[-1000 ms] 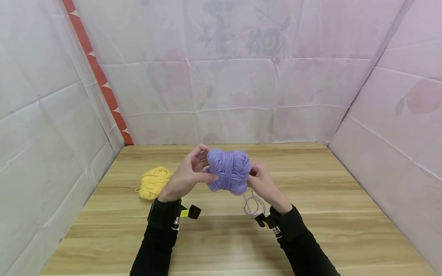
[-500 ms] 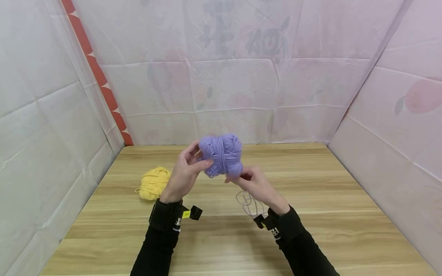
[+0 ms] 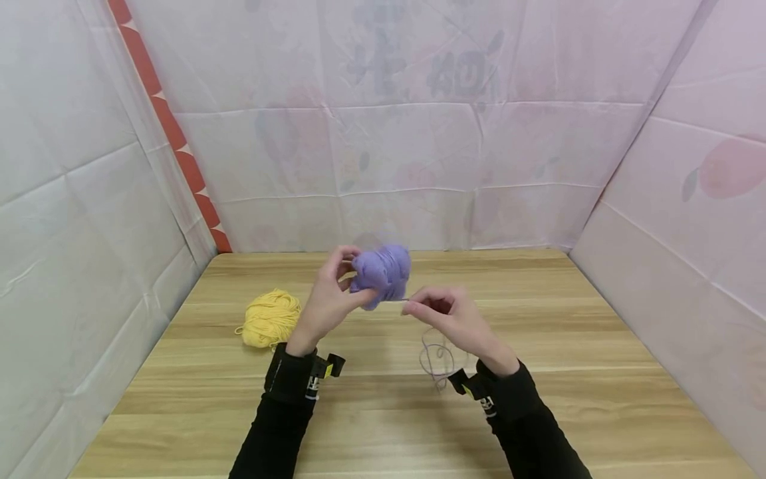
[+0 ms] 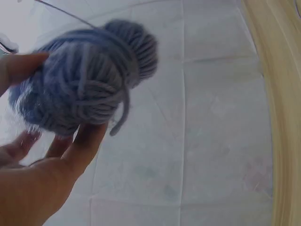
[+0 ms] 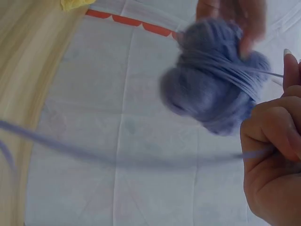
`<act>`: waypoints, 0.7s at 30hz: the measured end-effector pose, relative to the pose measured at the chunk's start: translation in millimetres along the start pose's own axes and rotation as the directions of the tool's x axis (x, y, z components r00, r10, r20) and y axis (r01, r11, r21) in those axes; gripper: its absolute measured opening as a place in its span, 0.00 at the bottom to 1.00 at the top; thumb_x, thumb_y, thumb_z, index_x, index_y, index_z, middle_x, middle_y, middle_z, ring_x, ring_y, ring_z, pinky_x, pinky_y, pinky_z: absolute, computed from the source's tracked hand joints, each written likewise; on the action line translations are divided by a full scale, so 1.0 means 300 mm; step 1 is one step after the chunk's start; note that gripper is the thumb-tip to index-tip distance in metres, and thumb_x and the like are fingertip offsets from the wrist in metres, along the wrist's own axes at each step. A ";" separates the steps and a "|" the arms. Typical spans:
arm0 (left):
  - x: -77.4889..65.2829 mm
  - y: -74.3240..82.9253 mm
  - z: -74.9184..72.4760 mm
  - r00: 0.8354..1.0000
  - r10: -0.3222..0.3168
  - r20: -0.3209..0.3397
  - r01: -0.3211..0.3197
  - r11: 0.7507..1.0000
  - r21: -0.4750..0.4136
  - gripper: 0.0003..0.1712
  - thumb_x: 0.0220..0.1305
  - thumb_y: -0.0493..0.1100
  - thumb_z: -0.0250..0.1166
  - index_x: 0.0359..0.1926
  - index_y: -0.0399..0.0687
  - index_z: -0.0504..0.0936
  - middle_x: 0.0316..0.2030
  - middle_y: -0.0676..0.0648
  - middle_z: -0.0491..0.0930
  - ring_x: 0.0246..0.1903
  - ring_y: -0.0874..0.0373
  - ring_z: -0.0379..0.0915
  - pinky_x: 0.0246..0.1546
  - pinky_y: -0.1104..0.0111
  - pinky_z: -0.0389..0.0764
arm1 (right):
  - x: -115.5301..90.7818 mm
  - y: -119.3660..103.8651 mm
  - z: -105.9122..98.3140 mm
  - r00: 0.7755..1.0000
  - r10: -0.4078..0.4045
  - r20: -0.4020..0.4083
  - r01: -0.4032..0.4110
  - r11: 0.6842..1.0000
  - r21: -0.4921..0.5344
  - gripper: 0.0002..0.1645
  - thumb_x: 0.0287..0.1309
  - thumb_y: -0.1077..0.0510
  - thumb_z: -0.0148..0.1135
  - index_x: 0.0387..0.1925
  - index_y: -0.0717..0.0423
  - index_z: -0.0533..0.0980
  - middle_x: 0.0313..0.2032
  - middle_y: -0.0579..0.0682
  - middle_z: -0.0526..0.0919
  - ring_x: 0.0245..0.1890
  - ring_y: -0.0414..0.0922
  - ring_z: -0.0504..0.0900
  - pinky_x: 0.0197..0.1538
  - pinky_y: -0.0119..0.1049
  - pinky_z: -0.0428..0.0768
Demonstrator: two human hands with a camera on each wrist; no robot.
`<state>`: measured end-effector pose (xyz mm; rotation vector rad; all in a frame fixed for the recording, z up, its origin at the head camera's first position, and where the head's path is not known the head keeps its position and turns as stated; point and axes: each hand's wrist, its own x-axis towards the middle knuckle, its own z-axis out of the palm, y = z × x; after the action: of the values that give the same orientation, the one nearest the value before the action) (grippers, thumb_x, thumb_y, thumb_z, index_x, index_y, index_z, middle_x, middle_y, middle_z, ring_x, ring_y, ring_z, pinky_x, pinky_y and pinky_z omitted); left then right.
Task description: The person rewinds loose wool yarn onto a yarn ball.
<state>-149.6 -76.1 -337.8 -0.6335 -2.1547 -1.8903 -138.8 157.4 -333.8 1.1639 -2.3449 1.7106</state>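
Observation:
A purple yarn skein (image 3: 383,273), bound round its middle by its own strands, is held above the table in my left hand (image 3: 329,293). In the left wrist view the thumb lies on one side of the skein (image 4: 89,84) and the fingers on the other. A short strand end hangs from it there. My right hand (image 3: 451,316) pinches a purple strand that runs taut from the skein. In the right wrist view the strand (image 5: 141,162) passes through the curled fingers and trails away. Loose loops of strand (image 3: 437,359) hang below the right hand.
A yellow yarn skein (image 3: 270,318) lies on the wooden table (image 3: 371,426), left of my left wrist. Pale cloth walls (image 3: 407,153) stand at the back and both sides. A red scalloped strip (image 3: 173,126) runs down the back left.
The purple skein first rises to the left, then tips and turns in my left hand. My right hand leaves its side and draws a strand away from it. The yellow skein stays put.

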 end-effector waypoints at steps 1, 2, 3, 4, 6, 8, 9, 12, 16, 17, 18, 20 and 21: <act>0.000 -0.001 0.001 1.000 0.003 0.025 -0.004 0.999 0.040 0.34 0.49 0.27 0.70 0.57 0.41 0.67 0.54 0.39 0.71 0.54 0.46 0.72 0.56 0.57 0.79 | -0.003 -0.002 -0.006 1.000 -0.013 -0.011 0.013 1.000 0.014 0.08 0.64 0.66 0.57 0.36 0.67 0.80 0.23 0.36 0.74 0.17 0.36 0.59 0.19 0.34 0.60; 0.001 -0.002 0.002 0.998 0.004 0.055 -0.008 0.997 0.071 0.34 0.48 0.27 0.70 0.57 0.41 0.67 0.55 0.39 0.71 0.54 0.45 0.73 0.56 0.57 0.79 | -0.005 -0.005 -0.013 0.999 -0.027 -0.025 0.028 0.999 0.020 0.07 0.64 0.67 0.56 0.36 0.67 0.80 0.23 0.35 0.74 0.17 0.37 0.59 0.19 0.35 0.60; 0.001 -0.002 0.004 0.996 0.003 0.086 -0.011 0.996 0.094 0.34 0.48 0.27 0.70 0.57 0.41 0.68 0.55 0.38 0.71 0.54 0.44 0.73 0.56 0.56 0.79 | -0.007 -0.007 -0.020 0.999 -0.038 -0.038 0.039 0.999 0.029 0.07 0.64 0.67 0.56 0.36 0.68 0.79 0.23 0.35 0.73 0.17 0.38 0.59 0.19 0.35 0.60; 0.002 -0.003 0.006 0.993 -0.002 0.121 -0.012 0.994 0.109 0.34 0.47 0.26 0.70 0.57 0.41 0.68 0.55 0.38 0.71 0.55 0.44 0.72 0.57 0.56 0.79 | -0.008 -0.009 -0.027 0.998 -0.046 -0.052 0.048 0.998 0.037 0.08 0.64 0.67 0.56 0.36 0.69 0.79 0.23 0.36 0.72 0.17 0.39 0.58 0.19 0.35 0.59; 0.002 -0.001 0.008 0.980 -0.022 0.198 -0.004 0.992 0.129 0.34 0.46 0.26 0.70 0.56 0.42 0.69 0.56 0.39 0.71 0.56 0.44 0.72 0.57 0.58 0.78 | -0.009 -0.011 -0.040 0.995 -0.053 -0.079 0.057 0.997 0.051 0.08 0.65 0.67 0.55 0.37 0.69 0.79 0.23 0.38 0.71 0.17 0.39 0.58 0.19 0.35 0.59; 0.001 0.000 0.010 0.959 -0.043 0.278 0.007 0.991 0.132 0.34 0.46 0.26 0.69 0.56 0.43 0.69 0.56 0.41 0.72 0.56 0.45 0.72 0.57 0.60 0.78 | -0.010 -0.011 -0.051 0.991 -0.063 -0.121 0.069 0.996 0.049 0.08 0.64 0.68 0.56 0.37 0.69 0.80 0.20 0.40 0.68 0.17 0.40 0.58 0.19 0.34 0.58; 0.000 0.002 0.010 0.947 -0.053 0.318 0.010 0.991 0.133 0.34 0.46 0.27 0.69 0.56 0.44 0.69 0.56 0.42 0.72 0.56 0.46 0.72 0.57 0.61 0.78 | -0.010 -0.011 -0.055 0.988 -0.065 -0.142 0.072 0.996 0.045 0.07 0.64 0.68 0.56 0.36 0.68 0.80 0.19 0.40 0.67 0.17 0.39 0.58 0.18 0.34 0.58; -0.007 0.007 0.009 0.902 -0.067 0.428 0.021 0.994 0.110 0.34 0.46 0.28 0.69 0.56 0.47 0.70 0.55 0.44 0.73 0.55 0.50 0.73 0.56 0.63 0.79 | -0.009 -0.011 -0.059 0.975 -0.063 -0.214 0.068 0.998 0.017 0.07 0.63 0.68 0.56 0.35 0.66 0.80 0.20 0.39 0.73 0.17 0.37 0.61 0.18 0.34 0.59; -0.017 0.012 0.003 0.843 -0.022 0.537 0.029 1.000 -0.004 0.33 0.46 0.28 0.69 0.55 0.49 0.71 0.53 0.46 0.72 0.54 0.52 0.73 0.53 0.62 0.80 | -0.003 -0.002 -0.052 0.965 -0.023 -0.260 0.018 1.000 -0.023 0.06 0.63 0.67 0.58 0.33 0.64 0.81 0.21 0.38 0.75 0.18 0.35 0.63 0.19 0.33 0.62; -0.019 0.013 0.001 0.833 -0.002 0.553 0.032 0.998 -0.045 0.32 0.47 0.28 0.69 0.54 0.48 0.71 0.53 0.46 0.72 0.54 0.51 0.73 0.53 0.62 0.80 | -0.002 0.004 -0.048 0.966 -0.005 -0.260 -0.002 1.000 -0.027 0.06 0.63 0.66 0.58 0.33 0.63 0.81 0.20 0.39 0.75 0.17 0.35 0.64 0.19 0.32 0.63; -0.021 0.014 -0.001 0.825 0.021 0.565 0.036 0.995 -0.090 0.32 0.47 0.28 0.69 0.54 0.47 0.70 0.53 0.45 0.72 0.54 0.51 0.73 0.53 0.61 0.80 | 0.001 0.010 -0.044 0.967 0.011 -0.254 -0.019 0.999 -0.028 0.06 0.63 0.65 0.58 0.33 0.62 0.81 0.20 0.40 0.74 0.17 0.35 0.64 0.19 0.31 0.63; -0.025 0.019 -0.007 0.819 0.071 0.569 0.036 0.984 -0.174 0.31 0.48 0.28 0.69 0.54 0.44 0.70 0.53 0.44 0.72 0.53 0.50 0.72 0.53 0.58 0.80 | 0.005 0.023 -0.034 0.972 0.044 -0.230 -0.049 0.999 -0.017 0.07 0.64 0.63 0.59 0.33 0.61 0.81 0.20 0.40 0.75 0.19 0.34 0.67 0.21 0.29 0.67; -0.027 0.023 -0.010 0.821 0.090 0.564 0.039 0.976 -0.212 0.32 0.48 0.27 0.69 0.54 0.43 0.69 0.52 0.43 0.72 0.53 0.50 0.72 0.53 0.57 0.79 | 0.008 0.029 -0.027 0.975 0.056 -0.214 -0.058 0.998 -0.004 0.08 0.64 0.62 0.59 0.33 0.62 0.81 0.21 0.40 0.77 0.20 0.33 0.70 0.22 0.28 0.69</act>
<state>-139.7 -80.0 -334.8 -1.4326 -2.2432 -2.1370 -148.8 164.0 -336.7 0.8689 -2.2744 1.7412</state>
